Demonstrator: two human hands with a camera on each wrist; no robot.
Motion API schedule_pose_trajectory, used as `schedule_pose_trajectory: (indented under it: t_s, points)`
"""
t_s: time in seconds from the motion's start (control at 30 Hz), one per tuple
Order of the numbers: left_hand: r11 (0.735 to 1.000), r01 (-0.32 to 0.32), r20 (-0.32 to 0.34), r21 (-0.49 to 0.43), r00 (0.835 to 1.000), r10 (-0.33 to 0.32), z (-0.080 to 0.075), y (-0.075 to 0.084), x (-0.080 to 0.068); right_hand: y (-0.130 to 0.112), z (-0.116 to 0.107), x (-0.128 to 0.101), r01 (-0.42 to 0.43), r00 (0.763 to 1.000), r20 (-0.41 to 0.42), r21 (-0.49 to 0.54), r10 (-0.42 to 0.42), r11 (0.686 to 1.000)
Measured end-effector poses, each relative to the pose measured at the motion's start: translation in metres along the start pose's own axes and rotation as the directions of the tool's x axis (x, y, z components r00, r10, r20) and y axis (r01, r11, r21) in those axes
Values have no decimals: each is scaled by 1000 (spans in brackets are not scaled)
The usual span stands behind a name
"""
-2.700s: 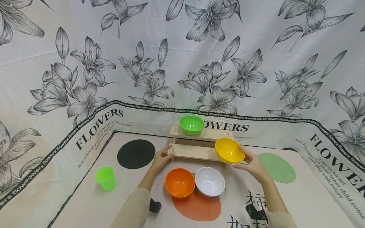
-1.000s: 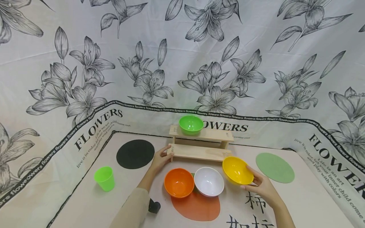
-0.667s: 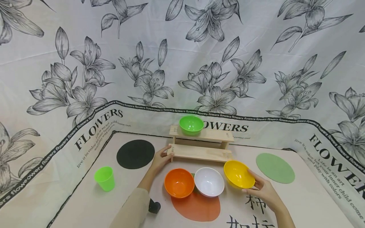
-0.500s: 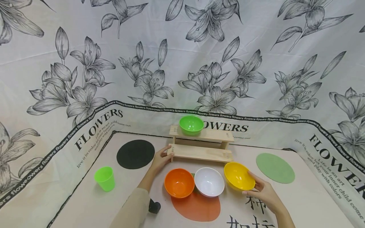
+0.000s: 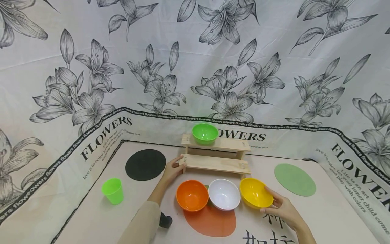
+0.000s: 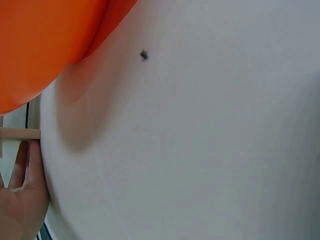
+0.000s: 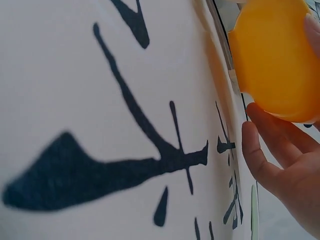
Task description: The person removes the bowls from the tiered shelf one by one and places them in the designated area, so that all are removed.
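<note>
My right hand [image 5: 284,209] grips the yellow bowl [image 5: 256,194] by its right side, just right of the white bowl [image 5: 224,194]. In the right wrist view the fingers lie under and along the yellow bowl [image 7: 275,60]; a gap between it and the table cannot be told. My left hand [image 5: 172,171] holds the left end of the lower board of a two-tier wooden shelf [image 5: 213,163]. The left wrist view shows its fingers [image 6: 35,162] at the board's end [image 6: 20,133]. On the upper board stands a green bowl [image 5: 205,133]. An orange bowl [image 5: 192,195] sits beside the white one.
A green cup [image 5: 112,190] stands at the left. Flat on the table lie a black round mat [image 5: 145,164], a light green mat [image 5: 295,179] and an orange mat [image 5: 211,222]. A flower-printed cloth [image 5: 164,78] hangs behind the shelf.
My right hand has carried the yellow bowl from in front of the lower board's right end down toward me, to beside the white bowl. The left hand has stayed on the shelf.
</note>
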State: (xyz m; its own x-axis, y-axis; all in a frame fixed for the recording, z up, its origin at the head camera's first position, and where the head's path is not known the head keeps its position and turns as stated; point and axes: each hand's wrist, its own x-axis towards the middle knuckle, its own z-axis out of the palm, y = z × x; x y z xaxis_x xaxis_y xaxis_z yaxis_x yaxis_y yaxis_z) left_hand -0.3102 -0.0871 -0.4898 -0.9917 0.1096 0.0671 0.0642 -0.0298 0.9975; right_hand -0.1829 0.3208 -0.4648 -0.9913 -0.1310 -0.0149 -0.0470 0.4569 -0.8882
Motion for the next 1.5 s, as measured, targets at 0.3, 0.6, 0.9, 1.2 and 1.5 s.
schedule_pose_trajectory:
  t_s: [0.3, 0.6, 0.9, 1.2, 1.5]
  points:
    - [1000, 4, -41, -17, 999, -5, 0, -25, 14, 9, 0, 0, -62, 998, 32, -14, 63, 998]
    - [1000, 9, -54, -4, 999, -9, 0, -25, 14, 12, -1, 0, -58, 996, 61, -24, 59, 998]
    - [1000, 9, 9, -4, 1000, -9, -1, -1, 0, 13, -3, 1, -82, 991, 101, -16, 83, 997]
    - [1000, 7, 2, -3, 1000, -7, -1, 3, -2, 10, -4, 0, -101, 984, 144, -28, 104, 995]
    - [1000, 4, 5, 13, 1000, -4, -1, 2, -1, -19, -19, 11, 37, 999, 9, -135, -36, 990]
